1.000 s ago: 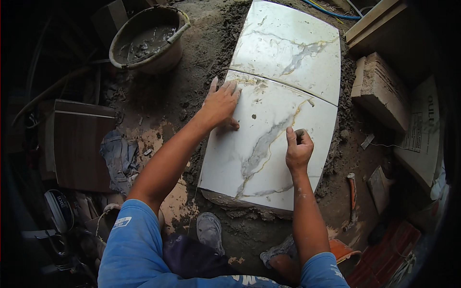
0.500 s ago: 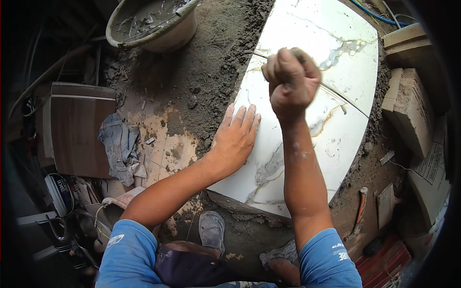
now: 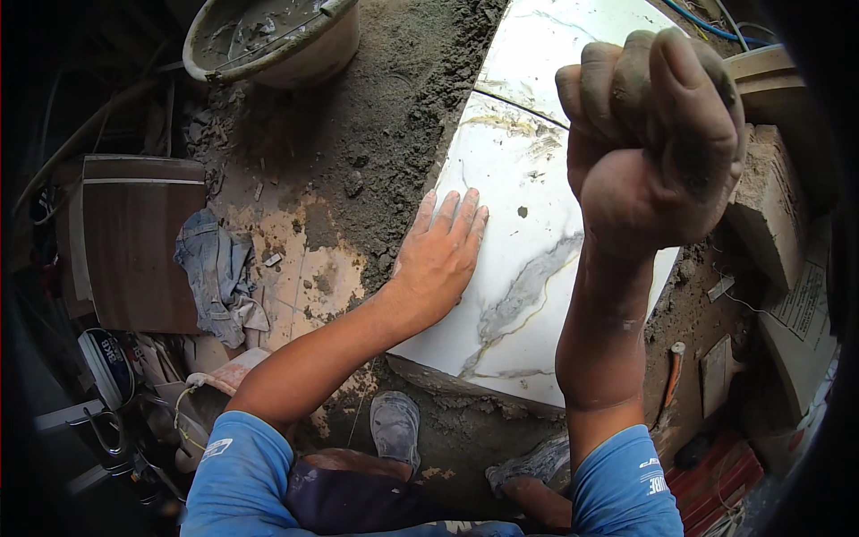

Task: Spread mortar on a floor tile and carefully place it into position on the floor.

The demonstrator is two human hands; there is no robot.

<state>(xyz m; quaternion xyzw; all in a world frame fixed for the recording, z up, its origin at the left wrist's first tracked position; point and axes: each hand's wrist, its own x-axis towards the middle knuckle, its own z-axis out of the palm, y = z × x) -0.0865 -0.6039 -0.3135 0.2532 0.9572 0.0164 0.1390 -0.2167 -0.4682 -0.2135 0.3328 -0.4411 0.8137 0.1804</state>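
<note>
My left hand (image 3: 440,255) lies flat on the left edge of a white marble-patterned tile (image 3: 528,295), its fingers spread. Above the right part of that tile my right hand (image 3: 658,148) is raised in a closed fist, close to the camera. Nothing sticks out of the fist. A second tile (image 3: 546,45) of the same pattern adjoins it on the far side, with a dark narrow gap between them. Grey mortar smudges mark the tile surface. My fist and forearm hide part of both tiles.
Wet mortar (image 3: 394,98) covers the floor left of the tiles. A bucket of mortar (image 3: 313,58) stands at the far left. A rag (image 3: 213,277) hangs by a brown panel (image 3: 143,246). Stacked blocks (image 3: 768,210) and an orange-handled tool (image 3: 673,376) lie on the right.
My right fist has risen toward the camera and shifted right, away from the tiles. My left hand has stayed flat in the same place.
</note>
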